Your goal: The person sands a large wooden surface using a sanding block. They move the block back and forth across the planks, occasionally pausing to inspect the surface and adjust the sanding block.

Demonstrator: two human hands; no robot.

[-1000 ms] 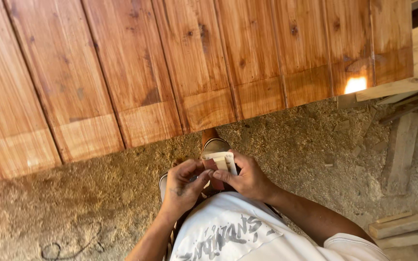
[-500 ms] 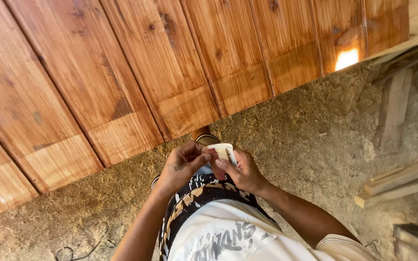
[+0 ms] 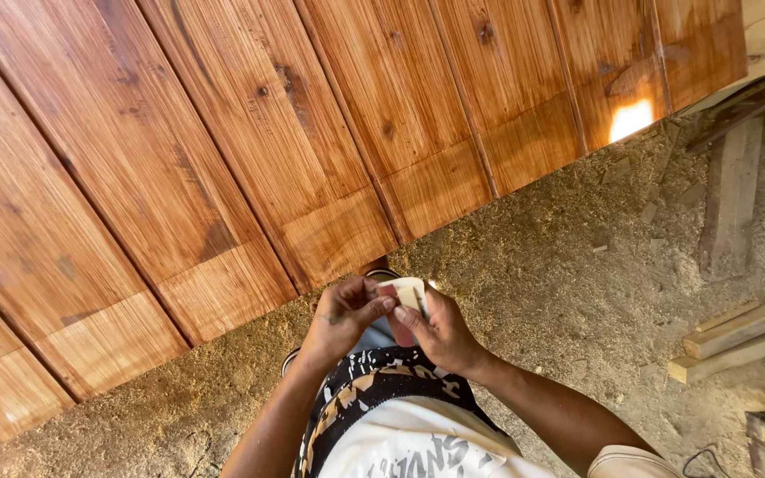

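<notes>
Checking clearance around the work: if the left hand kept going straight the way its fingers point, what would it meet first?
Most likely the folded sandpaper piece that the left hand already pinches, then the right hand right behind it, though depth is hard to judge.

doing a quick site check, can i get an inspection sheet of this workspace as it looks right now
surface: large varnished wooden panel of grooved boards, lying flat; glare spot near its far right end.
job's things: small folded sheet, pale with a reddish side, kind unclear.
clutter: loose wood offcuts and a plank on the ground at right.
grips: left hand and right hand both pinch the folded sheet.
cables: a thin dark cord at the lower right.
surroundings: sawdust-covered ground; a shoe tip shows under the hands.
</notes>
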